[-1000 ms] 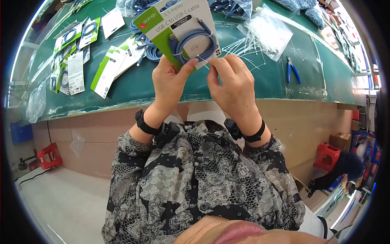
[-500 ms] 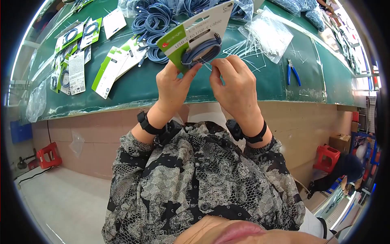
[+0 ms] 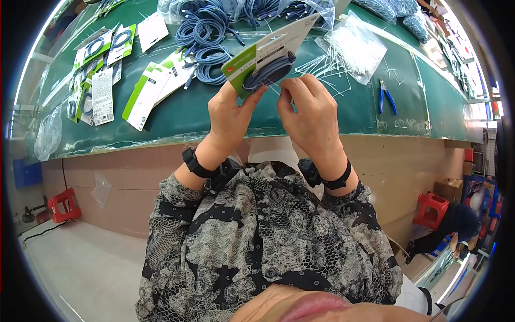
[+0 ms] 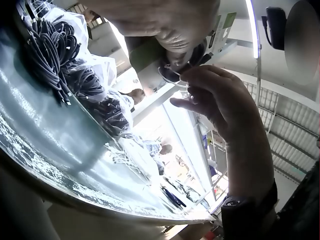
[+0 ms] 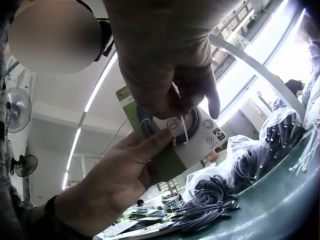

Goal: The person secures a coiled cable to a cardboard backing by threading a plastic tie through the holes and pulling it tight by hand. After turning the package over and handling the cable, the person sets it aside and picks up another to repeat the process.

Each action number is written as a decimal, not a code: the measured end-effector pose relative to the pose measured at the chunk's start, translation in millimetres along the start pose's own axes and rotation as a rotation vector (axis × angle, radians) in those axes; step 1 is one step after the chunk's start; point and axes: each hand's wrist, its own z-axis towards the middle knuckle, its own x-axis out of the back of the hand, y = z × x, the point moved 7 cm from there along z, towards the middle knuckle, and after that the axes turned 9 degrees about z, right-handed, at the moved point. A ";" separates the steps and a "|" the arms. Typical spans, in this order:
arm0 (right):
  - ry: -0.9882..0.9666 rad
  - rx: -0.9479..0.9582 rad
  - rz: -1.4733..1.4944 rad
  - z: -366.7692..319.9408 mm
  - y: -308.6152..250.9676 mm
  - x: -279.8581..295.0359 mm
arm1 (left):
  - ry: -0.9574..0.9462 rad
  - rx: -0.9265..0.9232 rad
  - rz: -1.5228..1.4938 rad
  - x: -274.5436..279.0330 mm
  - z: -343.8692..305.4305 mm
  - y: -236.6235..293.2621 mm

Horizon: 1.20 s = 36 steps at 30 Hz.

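Note:
A white and green USB-C cable card [image 3: 241,60] carries a coiled blue cable [image 3: 272,73] on its face. In the head view my left hand [image 3: 228,115] grips the card's lower edge, with the thumb over the front by the coil. The card is tilted, so its face shows foreshortened. My right hand [image 3: 312,115] is close at the coil's right, thumb and forefinger pinching a thin white cable tie [image 5: 186,131] that loops over the coil in the right wrist view. The tie's end is hidden behind those fingers.
Loose blue cables [image 3: 201,29] are heaped behind the hands. Loose white cable ties [image 3: 324,65] and a clear bag [image 3: 358,48] lie to the right, with blue-handled cutters [image 3: 386,99] beyond. At left are packed cable cards [image 3: 101,95] and, nearer, other cards [image 3: 144,99].
The card has swung from facing the head camera to a steep tilt, its top moving right. My left hand has shifted slightly right; my right hand stays beside the coil, still pinching the tie.

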 end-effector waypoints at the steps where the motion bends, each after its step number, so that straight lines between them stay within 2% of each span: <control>1: 0.001 -0.001 -0.001 0.0 0.0 0.4 | -0.001 -0.001 -0.001 0.0 0.0 -0.5; 5: -0.015 -0.027 0.033 1.1 1.5 -0.7 | -0.003 -0.130 0.066 0.0 0.8 7.1; 17: -0.026 -0.019 0.030 -0.8 -3.9 -5.4 | 0.005 0.015 0.039 0.5 1.2 0.1; 20: -0.028 -0.013 0.013 -2.3 -4.1 -5.8 | 0.010 0.052 -0.046 -1.8 0.1 -4.8; 25: -0.005 -0.005 0.027 -1.9 -4.1 -5.3 | 0.022 0.021 -0.024 -1.7 0.1 -1.5; 29: -0.014 -0.027 0.028 -8.8 -1.3 -7.5 | 0.028 -0.049 0.014 -0.8 0.1 1.1; 32: -0.175 -0.041 0.027 -24.1 10.9 -12.3 | 0.059 -0.481 0.036 6.3 -0.6 29.7; 36: -0.283 -0.018 0.063 -40.3 7.8 -12.0 | 0.077 -0.579 0.181 5.9 -10.4 41.8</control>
